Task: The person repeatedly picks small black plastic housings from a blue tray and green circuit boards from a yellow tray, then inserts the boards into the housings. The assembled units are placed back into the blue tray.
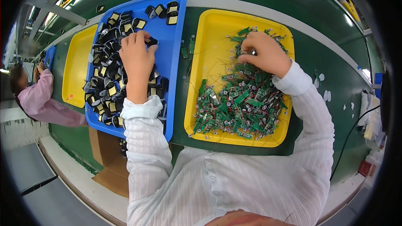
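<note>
My left hand (137, 54) reaches over the blue tray (173, 29), thumb and fingers closed about a small black plastic part (151, 41). Many similar black parts (109, 73) with cream pads and grey discs lie heaped beneath and left of it. Over the yellow tray (211, 29), my right hand (261, 54) has its fingers curled into a pinch. Something small and shiny shows at those fingertips, mostly hidden by the hand. A pile of green circuit boards (240, 109) with thin wires and small round discs fills the tray's near half and reaches up to this hand.
Several green boards (185, 52) lie between the trays. Another yellow tray (77, 69) stands left, near a co-worker's pink sleeve (42, 94). A cardboard box (111, 159) sits below the blue tray. White discs (326, 95) lie on the green table at right; a black cable (354, 129) runs there.
</note>
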A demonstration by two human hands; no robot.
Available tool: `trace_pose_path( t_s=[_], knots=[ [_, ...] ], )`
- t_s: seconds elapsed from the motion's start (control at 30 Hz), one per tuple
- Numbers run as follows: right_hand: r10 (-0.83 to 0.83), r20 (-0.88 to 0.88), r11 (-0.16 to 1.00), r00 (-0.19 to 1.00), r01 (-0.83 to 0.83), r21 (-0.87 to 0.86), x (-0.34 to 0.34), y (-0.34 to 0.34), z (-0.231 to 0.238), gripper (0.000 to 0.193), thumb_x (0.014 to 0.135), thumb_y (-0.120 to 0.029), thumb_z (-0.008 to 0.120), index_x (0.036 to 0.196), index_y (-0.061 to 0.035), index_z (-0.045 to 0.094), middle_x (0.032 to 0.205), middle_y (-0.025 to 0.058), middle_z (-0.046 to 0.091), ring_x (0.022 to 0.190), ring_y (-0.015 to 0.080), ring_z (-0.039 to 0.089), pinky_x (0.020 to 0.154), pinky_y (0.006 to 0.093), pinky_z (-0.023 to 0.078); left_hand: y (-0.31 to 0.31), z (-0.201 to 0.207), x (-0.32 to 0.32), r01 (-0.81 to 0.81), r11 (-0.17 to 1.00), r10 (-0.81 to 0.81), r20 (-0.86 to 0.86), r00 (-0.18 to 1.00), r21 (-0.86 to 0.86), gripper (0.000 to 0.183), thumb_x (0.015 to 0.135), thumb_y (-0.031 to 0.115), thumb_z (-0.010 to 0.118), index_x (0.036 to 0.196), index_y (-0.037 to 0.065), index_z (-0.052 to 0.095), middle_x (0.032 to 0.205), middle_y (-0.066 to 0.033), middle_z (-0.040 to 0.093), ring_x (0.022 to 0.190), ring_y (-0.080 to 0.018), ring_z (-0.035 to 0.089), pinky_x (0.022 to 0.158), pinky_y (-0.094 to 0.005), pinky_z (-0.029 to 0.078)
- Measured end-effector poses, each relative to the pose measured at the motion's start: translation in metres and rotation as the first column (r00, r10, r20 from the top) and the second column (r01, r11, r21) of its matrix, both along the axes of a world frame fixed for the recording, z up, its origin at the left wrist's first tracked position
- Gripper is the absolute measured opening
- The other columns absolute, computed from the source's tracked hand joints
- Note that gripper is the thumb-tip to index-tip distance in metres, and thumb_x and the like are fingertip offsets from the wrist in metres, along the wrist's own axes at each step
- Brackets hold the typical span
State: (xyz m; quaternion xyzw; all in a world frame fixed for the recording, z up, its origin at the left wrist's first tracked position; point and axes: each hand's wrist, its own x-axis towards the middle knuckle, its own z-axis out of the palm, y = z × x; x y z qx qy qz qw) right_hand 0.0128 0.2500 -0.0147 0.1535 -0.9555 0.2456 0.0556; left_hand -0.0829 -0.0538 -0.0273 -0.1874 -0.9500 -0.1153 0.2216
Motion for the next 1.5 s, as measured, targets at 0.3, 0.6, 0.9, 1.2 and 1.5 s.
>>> trace_pose_path(
  t_s=[0.3,0.6,0.9,1.2,1.5],
  knots=[
    [0.016,0.228,0.699,0.973,0.152,-0.699,0.038,-0.039,0.039,0.028,0.09,-0.021,0.047,0.1,0.0019,0.059,0.069,0.002,0.053,0.065,0.0091,0.048,0.062,0.0236,0.041,-0.006,-0.021,-0.012,0.029,0.997,-0.025,0.05,0.998,-0.072,0.032,0.066,0.016,0.07,0.095,0.011,0.057,0.093,-0.0054,0.061,0.092,-0.0278,0.053,0.076,-0.0415,0.042],
    [0.32,0.224,0.175,0.92,0.175,-0.969,0.056,-0.074,0.039,0.023,0.092,-0.02,0.044,0.098,-0.0007,0.056,0.079,0.0007,0.054,0.072,0.0075,0.048,0.068,0.0224,0.041,0.058,0.044,0.067,-0.047,0.195,-0.777,0.184,0.602,0.98,0.033,0.075,-0.004,0.059,0.104,0.003,0.045,0.094,-0.0078,0.059,0.088,-0.0137,0.057,0.08,-0.026,0.045],
    [0.33,0.307,0.133,0.893,0.278,-0.951,0.061,-0.067,0.028,0.018,0.091,-0.021,0.048,0.087,-0.0035,0.051,0.081,0.0014,0.052,0.074,0.0081,0.047,0.069,0.0229,0.04,0.069,0.032,0.091,-0.087,0.188,-0.925,0.206,0.321,0.978,0.03,0.081,0.008,0.061,0.107,-0.001,0.051,0.104,-0.0093,0.054,0.093,-0.0156,0.055,0.08,-0.0286,0.046],
    [-0.113,-0.04,0.779,0.993,0.064,-0.624,0.061,-0.066,0.041,0.014,0.076,-0.008,0.062,0.087,-0.0021,0.057,0.076,0.0104,0.054,0.065,0.0239,0.051,0.059,0.0287,0.041,0.073,0.032,0.098,0.028,0.259,-0.826,0.206,0.525,0.965,0.026,0.08,0.005,0.059,0.104,-0.001,0.054,0.103,-0.0107,0.053,0.091,-0.0169,0.054,0.077,-0.0283,0.047],
    [-0.118,-0.006,0.761,0.993,0.086,-0.643,0.063,-0.068,0.031,0.008,0.08,-0.009,0.059,0.081,-0.0012,0.058,0.068,0.0114,0.056,0.058,0.026,0.055,0.052,0.0316,0.043,0.074,0.029,0.098,0.199,0.29,-0.821,0.136,0.554,0.936,0.028,0.077,0.004,0.06,0.103,-0.001,0.053,0.104,-0.0132,0.053,0.093,-0.0202,0.055,0.076,-0.0288,0.047]
  ],
)
